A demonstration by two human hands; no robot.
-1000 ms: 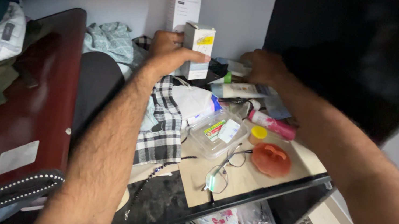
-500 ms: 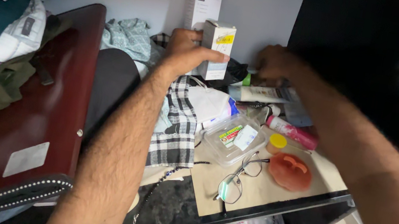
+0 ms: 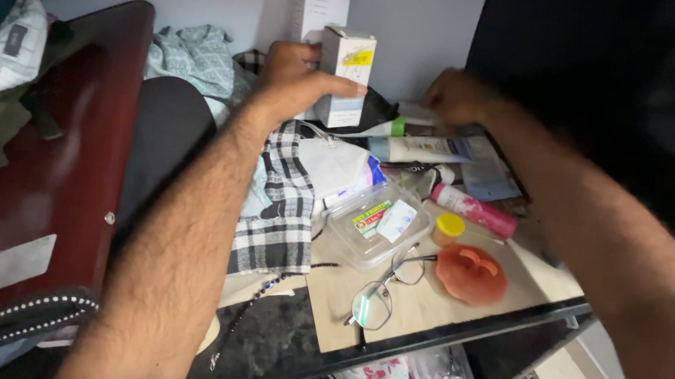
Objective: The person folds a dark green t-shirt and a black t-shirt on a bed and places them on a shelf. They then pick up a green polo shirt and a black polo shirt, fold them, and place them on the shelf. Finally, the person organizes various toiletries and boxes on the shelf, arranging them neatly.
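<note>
Left hand (image 3: 296,81): fingers wrapped around a small white carton with a yellow patch (image 3: 344,75), gripping it upright at the back of the bench (image 3: 428,303).
Small carton: just in front of a taller white box (image 3: 318,9) by the wall.
Right hand (image 3: 455,97): reaching low over the lying tubes (image 3: 419,148); its grip is blurred, so I cannot tell.
Nearby: clear plastic tub (image 3: 373,224), glasses (image 3: 379,294), orange lid (image 3: 471,273), checked cloth (image 3: 279,207).
Left side: dark red case (image 3: 33,182).

Black shelf (image 3: 282,346) under brown paper (image 3: 428,303), glasses (image 3: 379,294), checked cloth (image 3: 283,208).
</note>
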